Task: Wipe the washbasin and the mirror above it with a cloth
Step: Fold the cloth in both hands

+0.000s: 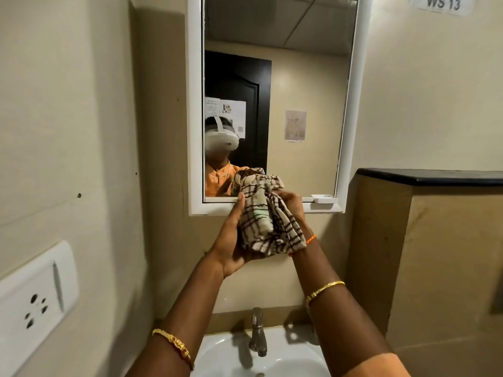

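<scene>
Both hands hold a bunched cloth [268,216], beige with dark brown checks, at frame centre before the lower edge of the white-framed mirror [299,77]. Left hand [231,240] cups it from below, fingers curled; right hand [292,204] grips its upper right. Below, the white washbasin [217,355].

A soft woven checked cloth [268,213] is showing a matt, crumpled surface, the mirror [304,77] glass is gleaming within a smooth white plastic-looking frame [194,104], and the metal tap [257,333] is shining dully over the glossy white washbasin [217,352].
</scene>
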